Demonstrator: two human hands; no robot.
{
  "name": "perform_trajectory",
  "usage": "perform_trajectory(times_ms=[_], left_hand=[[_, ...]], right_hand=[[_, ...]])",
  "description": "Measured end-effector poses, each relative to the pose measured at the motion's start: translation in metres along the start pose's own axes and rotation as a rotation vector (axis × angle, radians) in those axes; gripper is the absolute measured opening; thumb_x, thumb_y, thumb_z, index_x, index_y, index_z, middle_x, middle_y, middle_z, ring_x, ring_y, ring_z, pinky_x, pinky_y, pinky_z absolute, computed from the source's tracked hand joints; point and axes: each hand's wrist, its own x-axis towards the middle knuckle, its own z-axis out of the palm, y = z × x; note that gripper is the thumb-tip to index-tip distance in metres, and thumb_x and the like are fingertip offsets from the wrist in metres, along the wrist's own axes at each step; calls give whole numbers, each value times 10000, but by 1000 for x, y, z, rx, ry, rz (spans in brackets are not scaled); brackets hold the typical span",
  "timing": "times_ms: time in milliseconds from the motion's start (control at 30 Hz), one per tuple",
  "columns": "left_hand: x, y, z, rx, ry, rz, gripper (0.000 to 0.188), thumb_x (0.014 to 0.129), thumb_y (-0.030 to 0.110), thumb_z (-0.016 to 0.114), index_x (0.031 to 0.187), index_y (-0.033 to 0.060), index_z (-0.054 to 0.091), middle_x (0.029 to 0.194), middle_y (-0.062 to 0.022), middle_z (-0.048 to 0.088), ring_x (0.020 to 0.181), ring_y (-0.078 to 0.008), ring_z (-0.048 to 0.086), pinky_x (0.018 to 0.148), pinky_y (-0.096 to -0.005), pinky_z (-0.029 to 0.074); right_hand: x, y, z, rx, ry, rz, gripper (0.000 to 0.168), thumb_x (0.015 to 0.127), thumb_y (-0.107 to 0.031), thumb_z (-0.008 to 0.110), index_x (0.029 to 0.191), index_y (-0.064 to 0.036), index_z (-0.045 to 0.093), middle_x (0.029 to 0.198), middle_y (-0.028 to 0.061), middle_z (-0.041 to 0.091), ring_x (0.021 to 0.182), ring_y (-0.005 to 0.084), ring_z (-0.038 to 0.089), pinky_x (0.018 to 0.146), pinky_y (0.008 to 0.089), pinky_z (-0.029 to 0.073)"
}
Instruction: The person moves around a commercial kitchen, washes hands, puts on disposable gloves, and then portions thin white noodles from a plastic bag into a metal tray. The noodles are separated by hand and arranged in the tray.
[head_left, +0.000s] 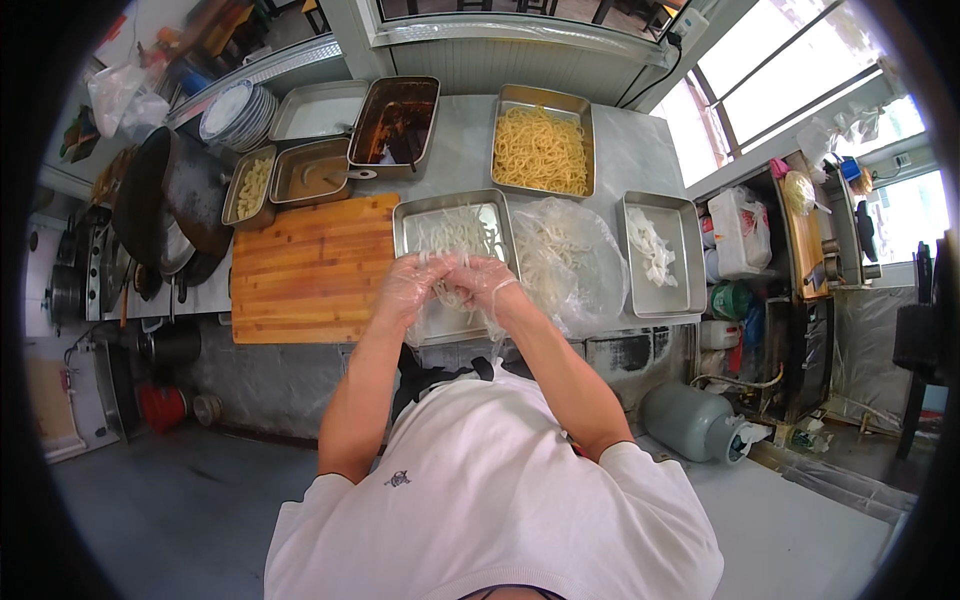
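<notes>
My left hand and my right hand, both in clear plastic gloves, meet over a rectangular steel tray. White noodles are held between them, with strands looped over the fingers. More white noodles lie in the tray beyond my hands. Directly right of the tray, a clear plastic bag holds a heap of white noodles. My fingers partly hide the noodles they grip.
A wooden cutting board lies at left. Yellow noodles fill a back tray; crumpled white plastic lies in a right tray. A deep pan of dark red sauce, stacked plates and a wok stand back left.
</notes>
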Motion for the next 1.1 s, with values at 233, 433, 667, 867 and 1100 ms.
perform_trajectory(times_ms=[233,433,667,867,1100], left_hand=[[3,-7,-5,-121,23,71,225,915,225,651,998,19,682,953,-71,687,844,-157,634,766,-322,527],[-8,4,-9,-205,20,95,263,945,235,608,1048,-1,662,1038,-106,679,921,-192,641,821,-354,535],[-4,3,-10,-3,-20,77,229,921,202,639,1048,12,653,1041,-88,673,917,-181,642,804,-338,537],[0,-2,-6,-78,53,62,125,896,160,656,950,49,635,952,-67,663,853,-171,644,791,-341,545],[-10,10,-6,-273,53,37,99,919,125,615,975,46,596,1042,-129,657,897,-194,641,810,-395,558]], right_hand=[[16,19,-9,260,197,43,145,838,-172,660,857,-35,620,689,25,572,562,118,508,485,258,401],[34,58,-61,271,439,20,110,847,-148,653,823,-48,612,717,39,572,614,140,556,511,271,429],[3,15,-16,-6,187,-45,153,813,-188,675,775,-53,614,642,14,553,552,111,496,498,259,398],[1,-6,7,15,97,17,170,814,-220,706,778,-71,633,647,-8,543,551,96,474,501,255,389],[23,49,-40,-20,423,-13,188,815,-227,680,858,-45,667,705,33,602,602,116,529,528,272,410]])
